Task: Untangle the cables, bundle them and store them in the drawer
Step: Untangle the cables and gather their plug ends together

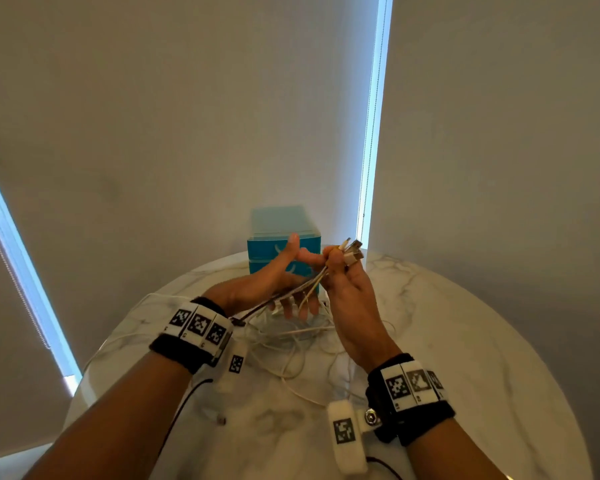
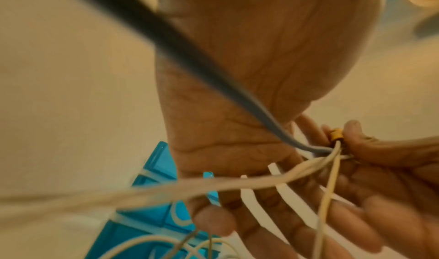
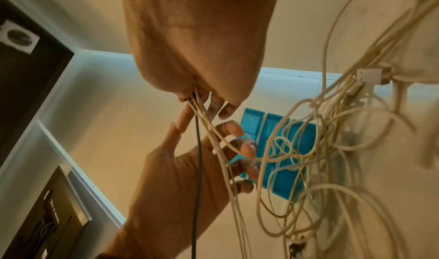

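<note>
My right hand [image 1: 343, 278] grips a bunch of cable ends; their plugs [image 1: 352, 252] stick out above its fingers, one with a yellow collar [image 2: 336, 133]. From that fist [image 3: 202, 47] several white cables and one dark cable [image 3: 198, 150] run down across my left hand [image 1: 274, 282]. The left hand [image 3: 180, 178] lies open under them, thumb up and fingers spread. The rest of the white cables [image 1: 291, 336] lie in a loose tangle [image 3: 320, 141] on the table. A blue drawer unit [image 1: 274, 244] stands behind my hands with its drawers closed.
The round white marble table [image 1: 465, 341] ends close to the wall behind the drawer unit. Its near edge curves away at both sides. A white cable loop [image 1: 125, 337] reaches toward the left rim. Blinds [image 1: 499, 133] cover the windows.
</note>
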`<control>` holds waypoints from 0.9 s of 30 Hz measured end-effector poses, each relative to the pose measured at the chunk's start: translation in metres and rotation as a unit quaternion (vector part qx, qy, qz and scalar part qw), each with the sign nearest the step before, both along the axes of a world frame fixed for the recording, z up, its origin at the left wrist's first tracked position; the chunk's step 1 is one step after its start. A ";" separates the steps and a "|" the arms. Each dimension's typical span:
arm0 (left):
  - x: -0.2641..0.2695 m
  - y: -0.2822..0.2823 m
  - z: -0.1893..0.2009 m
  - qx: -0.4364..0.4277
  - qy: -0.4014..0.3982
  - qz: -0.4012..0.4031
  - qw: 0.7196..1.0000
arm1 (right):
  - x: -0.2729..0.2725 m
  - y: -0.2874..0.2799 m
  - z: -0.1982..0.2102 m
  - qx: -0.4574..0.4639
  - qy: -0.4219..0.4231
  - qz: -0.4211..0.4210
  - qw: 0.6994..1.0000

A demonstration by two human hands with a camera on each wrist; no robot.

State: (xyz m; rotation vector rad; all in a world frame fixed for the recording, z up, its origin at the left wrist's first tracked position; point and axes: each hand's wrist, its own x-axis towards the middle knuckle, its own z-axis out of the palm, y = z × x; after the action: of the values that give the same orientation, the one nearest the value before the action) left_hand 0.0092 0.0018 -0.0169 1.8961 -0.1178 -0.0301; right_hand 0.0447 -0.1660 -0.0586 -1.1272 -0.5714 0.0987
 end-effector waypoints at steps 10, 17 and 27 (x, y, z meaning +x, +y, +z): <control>0.003 0.014 0.051 0.385 0.086 -0.018 0.919 | 0.003 -0.013 0.019 0.176 0.118 0.050 0.976; 0.004 0.011 0.057 0.238 -0.075 0.018 0.968 | 0.006 0.000 -0.006 -0.025 0.131 -0.014 0.991; 0.020 0.016 0.053 0.104 -0.066 0.039 0.992 | 0.001 0.002 -0.007 -0.146 0.047 -0.043 0.987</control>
State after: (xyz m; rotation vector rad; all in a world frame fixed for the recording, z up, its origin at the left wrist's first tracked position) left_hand 0.0289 0.0183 0.0362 2.1090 -0.1339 0.1415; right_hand 0.0458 -0.1639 -0.0660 -1.4226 -0.4319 0.1627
